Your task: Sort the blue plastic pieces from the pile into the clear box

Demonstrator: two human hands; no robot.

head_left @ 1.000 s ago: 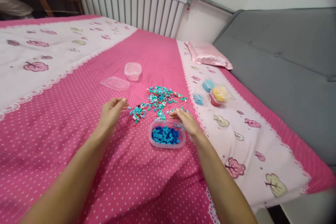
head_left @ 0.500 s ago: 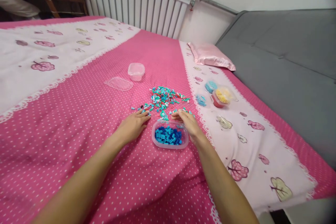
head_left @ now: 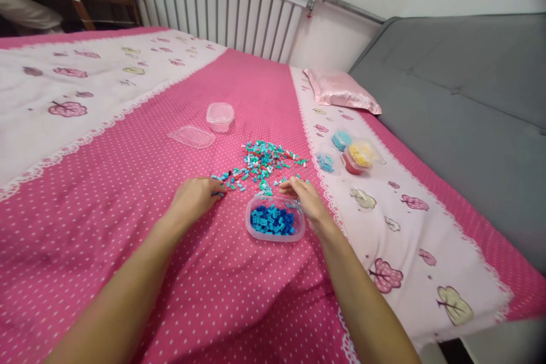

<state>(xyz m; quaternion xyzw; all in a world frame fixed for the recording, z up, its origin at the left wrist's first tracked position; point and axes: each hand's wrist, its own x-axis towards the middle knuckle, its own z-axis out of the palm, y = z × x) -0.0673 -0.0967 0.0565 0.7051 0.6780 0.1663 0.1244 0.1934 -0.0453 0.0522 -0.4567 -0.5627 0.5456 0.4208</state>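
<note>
My left hand (head_left: 194,198) is at the left end of the scattered bricks, its fingers curled together at a small blue toy brick (head_left: 218,193). My right hand (head_left: 306,198) hovers by the far right rim of a clear plastic container (head_left: 276,237), fingers extended to the left and slightly bent, with nothing visible in them. Dark and light blue toy bricks (head_left: 272,220) partly fill that container. Beyond both hands spreads a loose pile of small bricks (head_left: 262,156), mostly teal and green with some red, white and blue.
Back left on the pink dotted bedspread (head_left: 196,273) stand a clear tub (head_left: 220,116) and a flat clear lid (head_left: 191,136). To the right, small tubs hold light blue (head_left: 342,140), yellow (head_left: 360,154) and red pieces. A pink pillow (head_left: 341,91) lies against the grey headboard (head_left: 452,68).
My left hand has moved left, away from the container, and its spread fingers have drawn together at the pile's left end. My right hand stays almost where it was.
</note>
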